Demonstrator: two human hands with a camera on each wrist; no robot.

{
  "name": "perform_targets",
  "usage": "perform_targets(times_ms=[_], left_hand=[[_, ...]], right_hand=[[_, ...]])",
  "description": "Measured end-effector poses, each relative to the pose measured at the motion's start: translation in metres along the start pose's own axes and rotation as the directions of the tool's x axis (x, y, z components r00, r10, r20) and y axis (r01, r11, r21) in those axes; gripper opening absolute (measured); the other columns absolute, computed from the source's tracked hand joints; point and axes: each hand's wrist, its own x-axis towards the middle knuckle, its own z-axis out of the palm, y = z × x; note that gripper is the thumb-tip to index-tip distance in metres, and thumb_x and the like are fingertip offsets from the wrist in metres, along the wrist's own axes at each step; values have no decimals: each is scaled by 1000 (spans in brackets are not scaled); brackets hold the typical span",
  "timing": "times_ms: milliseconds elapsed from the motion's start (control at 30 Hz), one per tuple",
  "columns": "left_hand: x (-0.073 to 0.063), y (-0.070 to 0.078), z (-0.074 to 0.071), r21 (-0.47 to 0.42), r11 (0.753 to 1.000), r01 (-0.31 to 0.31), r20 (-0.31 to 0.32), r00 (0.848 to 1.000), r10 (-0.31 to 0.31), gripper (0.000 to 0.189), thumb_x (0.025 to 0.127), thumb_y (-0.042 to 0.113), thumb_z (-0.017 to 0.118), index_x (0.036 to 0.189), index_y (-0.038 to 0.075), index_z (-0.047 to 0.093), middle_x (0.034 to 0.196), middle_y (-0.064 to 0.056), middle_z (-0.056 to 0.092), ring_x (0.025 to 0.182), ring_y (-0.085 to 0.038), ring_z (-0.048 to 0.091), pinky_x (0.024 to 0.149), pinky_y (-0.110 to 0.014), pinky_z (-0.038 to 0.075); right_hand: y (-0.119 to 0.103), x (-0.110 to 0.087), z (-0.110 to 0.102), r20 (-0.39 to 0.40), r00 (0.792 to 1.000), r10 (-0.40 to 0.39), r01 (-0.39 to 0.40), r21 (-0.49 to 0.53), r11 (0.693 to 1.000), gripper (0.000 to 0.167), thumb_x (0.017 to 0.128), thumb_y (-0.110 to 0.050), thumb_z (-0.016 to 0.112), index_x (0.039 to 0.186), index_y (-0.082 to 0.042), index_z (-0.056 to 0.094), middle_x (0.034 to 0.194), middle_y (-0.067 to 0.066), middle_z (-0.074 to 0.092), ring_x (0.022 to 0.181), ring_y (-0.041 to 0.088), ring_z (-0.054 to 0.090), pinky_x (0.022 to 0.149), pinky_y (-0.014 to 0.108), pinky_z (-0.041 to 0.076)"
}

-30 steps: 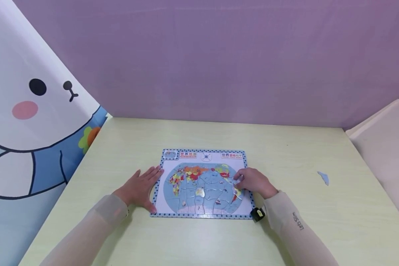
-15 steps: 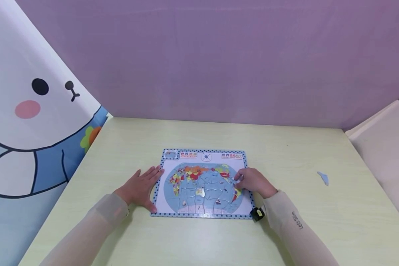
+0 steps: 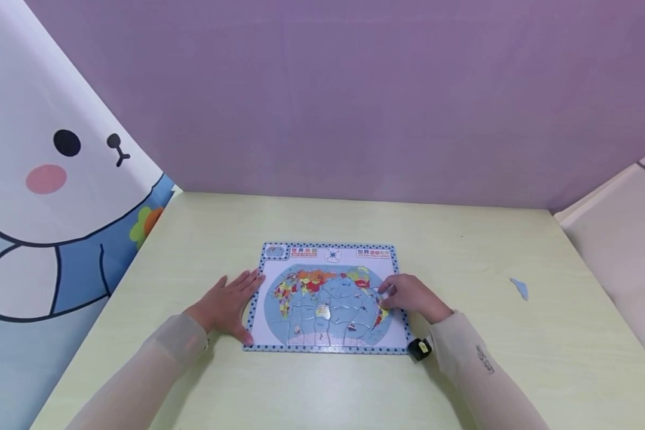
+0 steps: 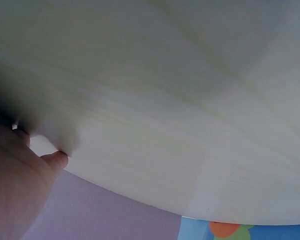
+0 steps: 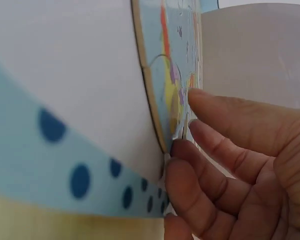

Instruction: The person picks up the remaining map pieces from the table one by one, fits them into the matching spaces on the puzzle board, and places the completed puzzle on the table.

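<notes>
A world map puzzle (image 3: 328, 304) with a blue dotted border lies on the table. My left hand (image 3: 226, 304) rests spread on its left edge, fingertips on the border; in the left wrist view only part of that hand (image 4: 17, 175) shows. My right hand (image 3: 411, 294) is at the map's right side, fingers curled. In the right wrist view, the thumb and fingers of this hand (image 5: 235, 160) pinch a puzzle piece (image 5: 174, 107) with yellow land on blue, near the map's rim. Part of the piece is hidden by the fingers.
A loose light blue puzzle piece (image 3: 519, 289) lies on the table (image 3: 462, 370) to the right. A small black device (image 3: 419, 349) sits at the right wrist, by the board's lower right corner. A purple backdrop (image 3: 355, 107) rises behind the table.
The right hand's fingers have shifted slightly at the map's right side, and the yellow and red piece below them shows a little more. The left hand has stayed in place.
</notes>
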Motion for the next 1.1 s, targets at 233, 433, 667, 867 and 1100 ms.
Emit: perform_targets(times_ms=[233, 433, 667, 867, 1100], left_hand=[[0, -1, 1, 7, 1000, -6, -2, 1000, 6, 127, 56, 67, 79, 151, 4, 23, 156, -17, 22, 143, -37, 16, 108, -67, 14], [0, -1, 2, 13, 1000, -14, -12, 1000, 14, 127, 56, 67, 79, 151, 3, 23, 156, -17, 22, 143, -38, 16, 107, -67, 15], [0, 0, 2, -1, 1000, -5, -6, 1000, 5, 127, 56, 67, 79, 151, 3, 23, 157, -17, 21, 143, -38, 15, 108, -67, 13], [0, 0, 0, -2, 1000, -8, -6, 1000, 8, 128, 56, 67, 79, 151, 3, 23, 157, -18, 21, 143, -38, 15, 108, -67, 13], [-1, 1, -1, -9, 1000, -5, -1, 1000, 5, 127, 56, 66, 79, 151, 3, 23, 156, -18, 21, 143, -38, 15, 108, -67, 13]], right_hand=[[6, -2, -3, 1, 1000, -12, 12, 56, 998, 21, 81, -8, 73, 100, -2, 67, 89, 7, 62, 74, 19, 60, 67, 30, 52], [9, -2, -4, -9, 1000, -5, 6, 71, 997, 21, 82, -8, 73, 101, -2, 67, 90, 7, 62, 74, 19, 59, 68, 30, 51], [11, -5, -9, -9, 999, -43, 43, 44, 998, 21, 82, -9, 73, 101, -1, 68, 87, 5, 62, 76, 18, 57, 70, 30, 49], [14, -6, -13, -2, 999, -40, 40, 66, 997, 17, 85, -8, 70, 100, -1, 68, 86, 5, 62, 78, 18, 57, 73, 32, 49], [21, -8, -16, -4, 1000, -22, 23, 68, 997, 18, 85, -9, 70, 101, 0, 67, 90, 6, 63, 81, 19, 57, 75, 34, 49]])
